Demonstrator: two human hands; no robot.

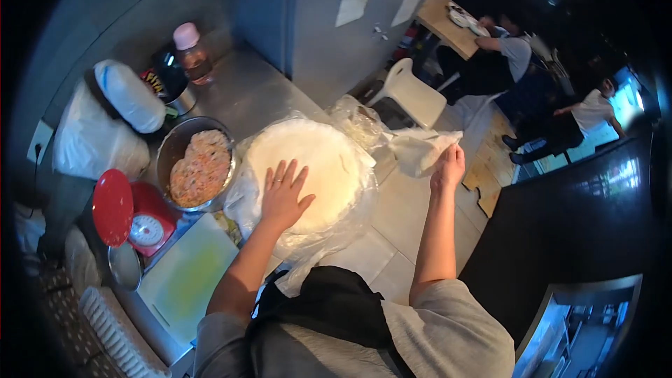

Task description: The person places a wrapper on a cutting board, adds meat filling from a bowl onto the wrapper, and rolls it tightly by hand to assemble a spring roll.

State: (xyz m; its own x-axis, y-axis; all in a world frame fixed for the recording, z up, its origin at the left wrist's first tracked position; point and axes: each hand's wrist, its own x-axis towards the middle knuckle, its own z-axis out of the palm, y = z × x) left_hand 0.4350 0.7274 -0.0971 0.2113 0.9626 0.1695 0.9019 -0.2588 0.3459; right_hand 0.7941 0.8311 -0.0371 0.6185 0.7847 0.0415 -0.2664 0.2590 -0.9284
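My left hand (pixel 283 199) lies flat, fingers spread, on a thick stack of round white wrappers (pixel 325 161). Clear plastic (pixel 241 196) is bunched around the stack. Out to the right, my raised right hand (pixel 448 166) pinches the edge of a thin white wrapper (pixel 420 150), which droops towards the stack. Whether this sheet is fully apart from the pile, I cannot tell. Left of the stack stands a metal bowl (pixel 232 171) holding a pinkish ground mixture with orange bits (pixel 201 169).
A red kitchen scale (pixel 157 210), a cutting board (pixel 185 273), wrapped bundles (pixel 129 94) and a pink-capped bottle (pixel 194 56) stand on the left. A white chair (pixel 409 91) is beyond the counter. Two other people (pixel 514 56) are at the far right.
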